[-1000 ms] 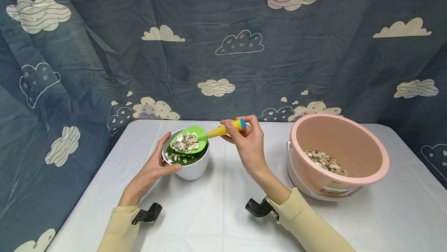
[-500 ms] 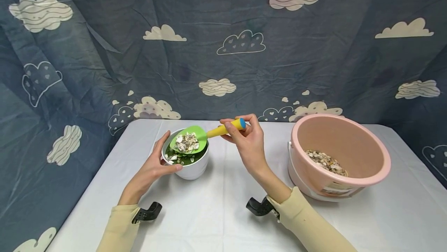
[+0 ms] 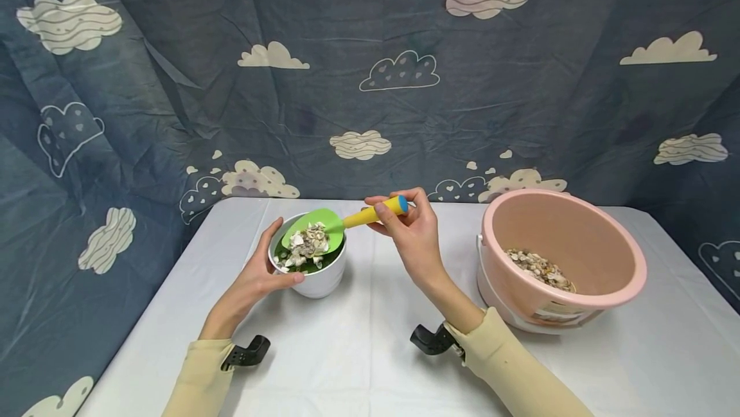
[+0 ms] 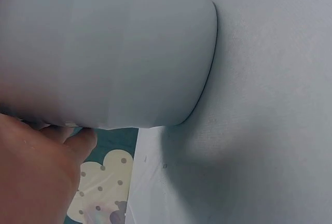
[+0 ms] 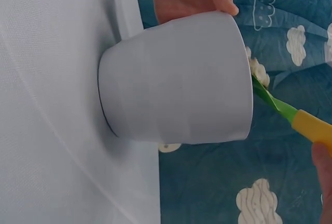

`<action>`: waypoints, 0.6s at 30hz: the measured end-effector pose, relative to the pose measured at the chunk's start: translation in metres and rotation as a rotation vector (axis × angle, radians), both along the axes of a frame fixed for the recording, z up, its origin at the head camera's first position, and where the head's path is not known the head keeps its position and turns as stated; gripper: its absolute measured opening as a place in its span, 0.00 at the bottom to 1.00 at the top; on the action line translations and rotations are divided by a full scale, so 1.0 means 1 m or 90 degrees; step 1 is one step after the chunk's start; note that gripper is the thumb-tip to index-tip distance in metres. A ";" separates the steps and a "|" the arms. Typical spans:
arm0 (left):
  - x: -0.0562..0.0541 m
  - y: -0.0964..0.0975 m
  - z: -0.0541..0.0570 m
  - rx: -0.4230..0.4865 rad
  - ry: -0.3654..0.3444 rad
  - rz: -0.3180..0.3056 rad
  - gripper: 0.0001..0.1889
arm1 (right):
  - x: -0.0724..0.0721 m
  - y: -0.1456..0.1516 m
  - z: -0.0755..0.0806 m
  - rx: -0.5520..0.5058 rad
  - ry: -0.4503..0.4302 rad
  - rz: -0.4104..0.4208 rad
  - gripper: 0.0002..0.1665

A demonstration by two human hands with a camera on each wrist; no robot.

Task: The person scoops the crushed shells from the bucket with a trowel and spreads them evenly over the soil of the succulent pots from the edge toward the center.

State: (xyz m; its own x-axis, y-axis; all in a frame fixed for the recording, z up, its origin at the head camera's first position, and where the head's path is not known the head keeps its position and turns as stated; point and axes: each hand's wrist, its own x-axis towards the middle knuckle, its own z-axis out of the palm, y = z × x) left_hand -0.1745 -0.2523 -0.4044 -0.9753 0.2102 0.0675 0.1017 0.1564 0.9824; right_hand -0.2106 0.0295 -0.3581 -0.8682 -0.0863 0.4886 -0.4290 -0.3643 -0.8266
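In the head view a white plant pot (image 3: 320,284) stands on the left half of the table, dark green inside. My left hand (image 3: 254,277) grips its left side, thumb along the near rim and fingers at the far side. My right hand (image 3: 415,237) pinches the yellow handle of a toy shovel (image 3: 327,219), whose green blade is over the pot's mouth. Small shells (image 3: 308,243) heap at the blade's near-left edge, some below it inside the pot. The right wrist view shows the green blade (image 5: 270,97) tilted at the rim of the pot (image 5: 176,79).
A pink bucket (image 3: 502,282) with a white handle stands at the right of the table, leaning views into its mouth showing shells (image 3: 540,269) inside. A white cloth (image 3: 370,353) covers the table. Behind hangs a dark blue curtain (image 3: 324,108) with clouds.
The shells on the shovel have slid toward the blade's near-left edge, and some now spill into the pot. Both hands stay almost in place.
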 end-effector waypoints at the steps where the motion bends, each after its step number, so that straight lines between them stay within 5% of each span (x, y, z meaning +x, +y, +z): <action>1: 0.000 0.000 0.000 0.003 0.001 -0.004 0.57 | 0.000 0.000 0.000 0.000 -0.004 -0.003 0.18; 10: 0.001 -0.005 0.002 0.054 -0.007 -0.055 0.57 | -0.003 -0.003 -0.002 -0.043 -0.076 -0.023 0.18; 18: 0.001 -0.005 0.000 0.038 0.001 -0.039 0.57 | -0.005 -0.004 0.000 -0.051 -0.099 -0.036 0.19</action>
State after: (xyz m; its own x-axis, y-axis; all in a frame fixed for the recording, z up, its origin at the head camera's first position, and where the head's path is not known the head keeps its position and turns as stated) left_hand -0.1737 -0.2569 -0.4043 -0.9604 0.2657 0.0841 0.1116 0.0901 0.9897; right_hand -0.2160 0.0250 -0.3583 -0.9363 -0.0006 0.3512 -0.3200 -0.4110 -0.8536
